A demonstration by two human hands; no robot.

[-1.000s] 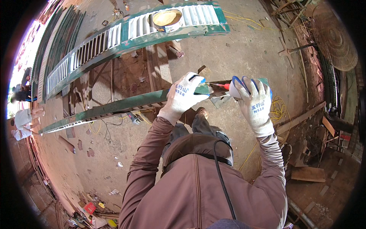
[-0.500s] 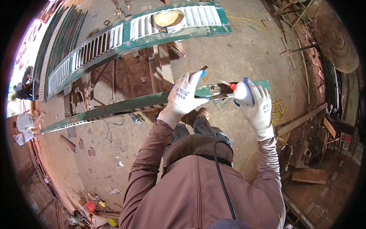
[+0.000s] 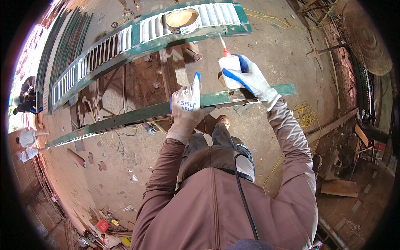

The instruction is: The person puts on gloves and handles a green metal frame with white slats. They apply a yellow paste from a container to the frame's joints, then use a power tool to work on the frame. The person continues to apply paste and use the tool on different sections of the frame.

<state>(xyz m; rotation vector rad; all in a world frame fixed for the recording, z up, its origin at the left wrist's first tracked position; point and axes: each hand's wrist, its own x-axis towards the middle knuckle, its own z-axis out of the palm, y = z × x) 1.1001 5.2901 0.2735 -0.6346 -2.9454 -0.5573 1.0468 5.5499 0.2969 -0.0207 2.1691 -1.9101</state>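
My right hand [image 3: 252, 77], in a white glove with blue fingertips, is closed around a white squeeze bottle [image 3: 229, 66]. The bottle has a red cap and a thin pale nozzle, which points away from me, toward the far shutter. Below it, a long green wooden frame [image 3: 146, 111] stands on edge across my front, with a brown bare patch near its right end. My left hand [image 3: 186, 104], gloved alike, bears on this frame with one finger stretched up and the others bent over the far side, partly hidden.
Beyond lies a green and white louvered shutter [image 3: 150, 46] on wooden supports, carrying a round tub [image 3: 182, 20] of pale paste. Yellow cable [image 3: 306, 116] coils on the floor at right. A fan [image 3: 368, 41] stands far right; people [image 3: 28, 137] are at far left.
My right hand has swung the bottle left and away from me, turning its nozzle from leftward to far-pointing. The left hand has shifted slightly left and lower, its fingers drawn in.
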